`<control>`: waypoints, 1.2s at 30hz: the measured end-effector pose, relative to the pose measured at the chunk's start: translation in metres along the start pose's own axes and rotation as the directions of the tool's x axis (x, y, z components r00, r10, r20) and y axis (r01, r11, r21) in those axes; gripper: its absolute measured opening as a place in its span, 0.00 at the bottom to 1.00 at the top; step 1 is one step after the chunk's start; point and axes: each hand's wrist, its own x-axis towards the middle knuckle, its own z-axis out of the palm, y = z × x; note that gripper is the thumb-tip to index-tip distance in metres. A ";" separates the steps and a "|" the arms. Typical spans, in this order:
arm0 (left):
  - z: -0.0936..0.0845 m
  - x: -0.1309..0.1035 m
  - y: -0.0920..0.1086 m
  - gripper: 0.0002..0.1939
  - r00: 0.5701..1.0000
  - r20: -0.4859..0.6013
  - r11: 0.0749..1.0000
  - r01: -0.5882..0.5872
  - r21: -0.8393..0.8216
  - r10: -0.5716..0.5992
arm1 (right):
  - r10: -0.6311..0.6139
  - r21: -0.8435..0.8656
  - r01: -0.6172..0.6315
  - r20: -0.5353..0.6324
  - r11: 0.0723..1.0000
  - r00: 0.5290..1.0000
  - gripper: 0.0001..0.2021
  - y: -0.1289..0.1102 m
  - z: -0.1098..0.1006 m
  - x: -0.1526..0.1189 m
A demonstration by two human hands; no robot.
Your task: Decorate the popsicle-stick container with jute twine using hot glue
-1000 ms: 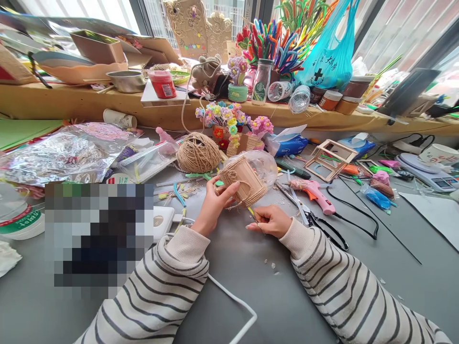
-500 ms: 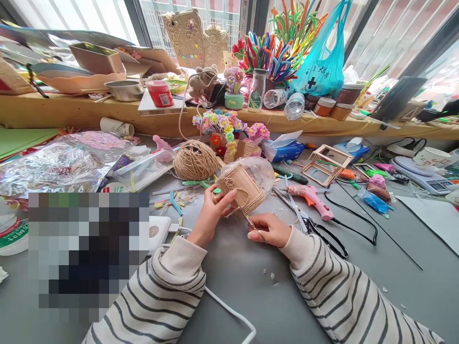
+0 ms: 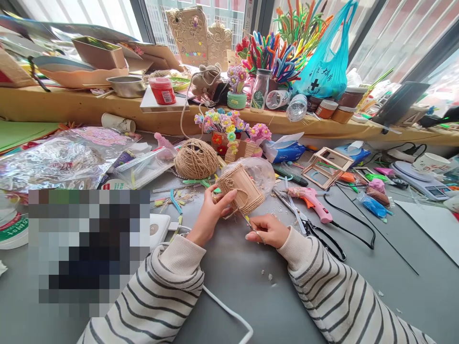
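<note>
A small wooden piece edged with twine (image 3: 249,185) is tilted up above the table, and my left hand (image 3: 211,210) grips its left side. Thin metal tweezers (image 3: 244,216) are pinched in my right hand (image 3: 268,230), their tip at the lower left edge of the wooden piece; exactly what the tip touches is too small to tell. A loose loop of twine (image 3: 242,195) lies across the wood. Behind stand a ball of twine (image 3: 196,159) and a clear plastic bag (image 3: 261,174).
To the right lie a pink glue gun (image 3: 311,203), black-handled scissors (image 3: 328,241) and a wooden frame (image 3: 327,167). A white cable (image 3: 229,310) crosses the front. Left are a white device (image 3: 158,229) and plastic packaging (image 3: 53,160). Bright flowers (image 3: 225,126) stand behind.
The view has shifted slightly. My right hand and the tweezers have moved a little to the left, while my left hand keeps its grip on the wooden piece.
</note>
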 end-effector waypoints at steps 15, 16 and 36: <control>-0.001 0.000 0.001 0.32 1.000 -0.012 1.000 0.020 0.017 -0.020 | -0.001 0.010 0.001 -0.020 1.000 1.000 0.25 0.001 0.003 0.000; -0.001 0.000 0.002 0.32 1.000 -0.012 1.000 0.012 0.015 -0.012 | 0.008 0.035 -0.007 -0.020 0.999 1.000 0.24 0.001 0.004 -0.001; -0.005 0.004 0.002 0.33 0.999 -0.012 0.998 -0.033 0.060 0.034 | 0.062 -0.398 -0.308 -0.522 0.864 0.851 0.03 -0.003 -0.042 -0.040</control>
